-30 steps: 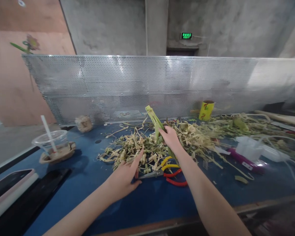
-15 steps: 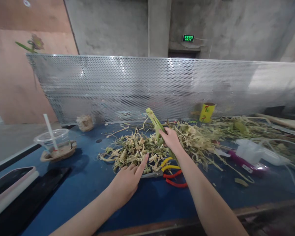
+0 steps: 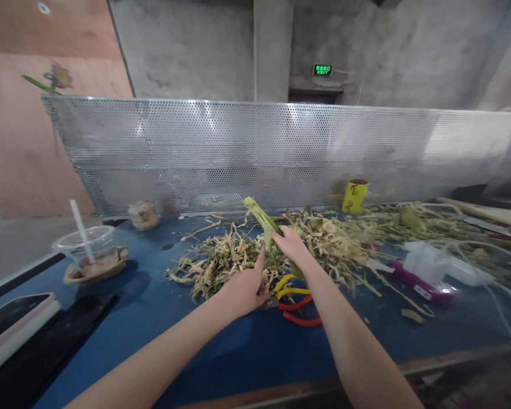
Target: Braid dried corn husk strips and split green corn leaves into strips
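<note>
My right hand (image 3: 290, 245) is closed around a green plant stalk (image 3: 259, 215), which tilts up and to the left with its pale cut end outermost. Just below it, my left hand (image 3: 247, 287) has its index finger stretched toward the stalk, and whether the fingertip touches it I cannot tell. The other left fingers curl partly out of sight. Both hands are over a heap of dried plant trimmings (image 3: 217, 261). Under my right wrist lie yellow handles (image 3: 296, 291) and red handles (image 3: 302, 322) of hand tools; their working ends are mostly hidden.
A plastic cup with a straw (image 3: 85, 247) and a phone (image 3: 17, 321) are at left on the blue table (image 3: 153, 341). A yellow tube (image 3: 355, 196) stands by the perforated metal screen (image 3: 187, 147). A white spray bottle head (image 3: 426, 264) lies right, near a purple object (image 3: 423, 287).
My left hand has moved up and right, bringing its index finger close to the stalk. My right hand still holds the stalk, now slightly lower. The whole view has shifted a little.
</note>
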Tool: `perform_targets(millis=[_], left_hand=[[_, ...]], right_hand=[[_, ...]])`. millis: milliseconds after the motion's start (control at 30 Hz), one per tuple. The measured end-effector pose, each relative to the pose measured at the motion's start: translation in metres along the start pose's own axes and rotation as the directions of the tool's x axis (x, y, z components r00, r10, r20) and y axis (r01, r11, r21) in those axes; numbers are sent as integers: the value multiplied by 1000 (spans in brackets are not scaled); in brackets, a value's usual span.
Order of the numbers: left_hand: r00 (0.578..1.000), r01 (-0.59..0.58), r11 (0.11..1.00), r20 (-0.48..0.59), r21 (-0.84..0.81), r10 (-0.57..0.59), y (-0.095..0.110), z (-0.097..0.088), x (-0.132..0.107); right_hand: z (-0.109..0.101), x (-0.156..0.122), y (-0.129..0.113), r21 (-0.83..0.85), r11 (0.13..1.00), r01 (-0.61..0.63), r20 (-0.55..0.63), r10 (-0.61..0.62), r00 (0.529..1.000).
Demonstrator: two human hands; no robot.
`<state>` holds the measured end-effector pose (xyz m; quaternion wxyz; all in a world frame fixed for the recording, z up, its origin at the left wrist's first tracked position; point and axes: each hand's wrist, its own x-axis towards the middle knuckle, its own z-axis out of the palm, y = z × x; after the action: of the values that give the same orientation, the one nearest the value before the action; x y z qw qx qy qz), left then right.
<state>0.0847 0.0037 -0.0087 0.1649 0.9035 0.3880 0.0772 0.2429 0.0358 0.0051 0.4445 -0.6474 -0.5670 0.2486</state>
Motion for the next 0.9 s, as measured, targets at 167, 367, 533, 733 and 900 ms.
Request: perform_targets(millis=[167,367,533,733,900], left_hand=[[1000,-31,985,-4,-170,31,-12,6,7],[992,-45,774,-119,-631,-39,-28,-21,2],[981,-79,552,-163,-830,-105,-41,-38,-2],[870,-229,418,-378,-879,-318,-50,-45,-1],[817,-265,229,-344,-937,-462,-57,-46,1]], right_hand=[[0,1,2,19,1000,24,-15,-24,1000],[-1,-3,-4,111,993,36,5,-37,999],[-5,-12,-11,187,981,58,63,-71,996],[-2,-18,-15,245,958,146,176,-192,965],[4,-19,-11,273,958,84,249,-154,956]])
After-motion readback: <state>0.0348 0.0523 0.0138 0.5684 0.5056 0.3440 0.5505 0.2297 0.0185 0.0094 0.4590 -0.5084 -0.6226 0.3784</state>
